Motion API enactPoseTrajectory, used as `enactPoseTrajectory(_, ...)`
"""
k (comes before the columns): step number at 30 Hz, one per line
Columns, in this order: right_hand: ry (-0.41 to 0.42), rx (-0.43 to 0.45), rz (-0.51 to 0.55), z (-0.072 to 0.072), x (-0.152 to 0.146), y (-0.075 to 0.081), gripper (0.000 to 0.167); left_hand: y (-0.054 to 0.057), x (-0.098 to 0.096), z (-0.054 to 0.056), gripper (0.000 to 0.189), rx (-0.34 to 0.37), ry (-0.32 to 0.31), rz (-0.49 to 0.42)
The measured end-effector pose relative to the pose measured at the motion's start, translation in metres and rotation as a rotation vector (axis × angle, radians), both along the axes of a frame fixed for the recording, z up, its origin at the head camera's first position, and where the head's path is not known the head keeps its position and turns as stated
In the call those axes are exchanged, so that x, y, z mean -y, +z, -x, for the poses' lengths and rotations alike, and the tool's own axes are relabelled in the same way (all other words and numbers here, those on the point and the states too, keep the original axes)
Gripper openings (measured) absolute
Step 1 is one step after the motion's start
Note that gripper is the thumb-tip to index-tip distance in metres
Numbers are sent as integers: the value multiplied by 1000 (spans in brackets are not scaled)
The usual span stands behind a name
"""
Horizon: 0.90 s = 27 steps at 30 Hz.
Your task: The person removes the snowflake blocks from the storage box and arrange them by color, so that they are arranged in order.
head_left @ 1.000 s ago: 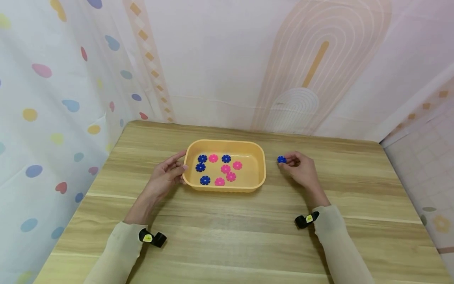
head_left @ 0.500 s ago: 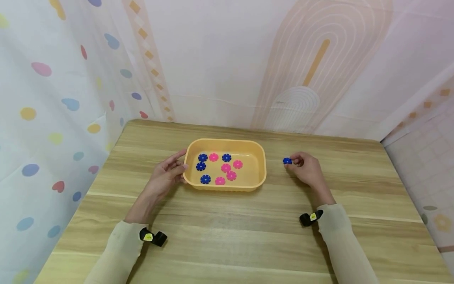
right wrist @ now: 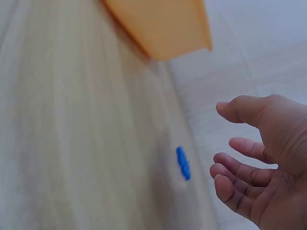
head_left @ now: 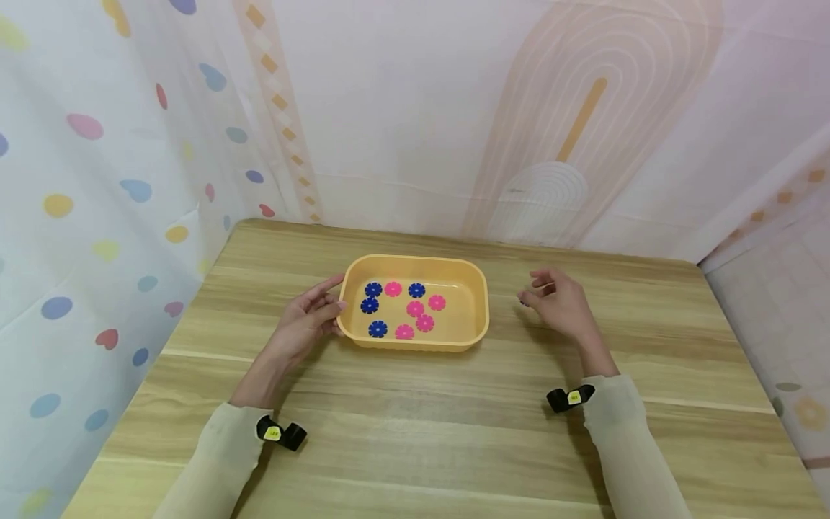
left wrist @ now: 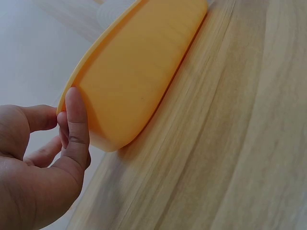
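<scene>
At the left end of a yellow plastic tub (head_left: 415,344), my left hand (head_left: 305,313) pinches the rim between thumb and fingers; the left wrist view shows the fingers against the outer wall (left wrist: 129,72). Inside lie several dark blue notched plastic discs (head_left: 378,329) and several pink ones (head_left: 405,332). My right hand (head_left: 560,303) is to the right of the tub, thumb and fingers apart. Just by it is one blue notched disc (right wrist: 183,163), free of the fingers and seen edge-on in the right wrist view; in the head view the thumb mostly hides it.
Everything stands on a wood-grain table (head_left: 415,432). Behind it hangs a pale patterned curtain (head_left: 389,130), and a dotted one (head_left: 97,216) hangs on the left. Each sleeve cuff carries a black wrist camera (head_left: 563,400).
My right hand first drew slightly right with the blue disc in its fingertips, then parted its fingers and let the disc go. The left hand has kept its hold on the tub.
</scene>
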State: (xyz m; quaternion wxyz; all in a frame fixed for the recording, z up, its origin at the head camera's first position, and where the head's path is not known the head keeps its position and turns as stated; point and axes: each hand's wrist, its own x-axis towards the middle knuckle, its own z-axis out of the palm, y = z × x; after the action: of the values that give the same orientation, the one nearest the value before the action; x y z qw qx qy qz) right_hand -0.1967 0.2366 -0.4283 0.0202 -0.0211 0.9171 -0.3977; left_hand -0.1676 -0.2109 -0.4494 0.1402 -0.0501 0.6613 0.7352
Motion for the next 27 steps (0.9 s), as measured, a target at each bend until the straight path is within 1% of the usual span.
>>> enactPoseTrajectory(4,21,-1,22,0,10,11,55,0,0,0,60,6,4,-3)
enactPoseTrajectory(10,93,-36,48,3,30,26,57,1,0,0,61,10,1,-6)
enactPoseTrajectory(16,168,-59,70,6,48,34,61,0,0,1,60,6,-8,16)
enactPoseTrajectory(20,215,-76,77,6,61,39,65,1,0,1,60,9,-5,14)
enactPoseTrajectory(27,286,-73,64,7,87,45,69,2,0,0,59,11,2,13)
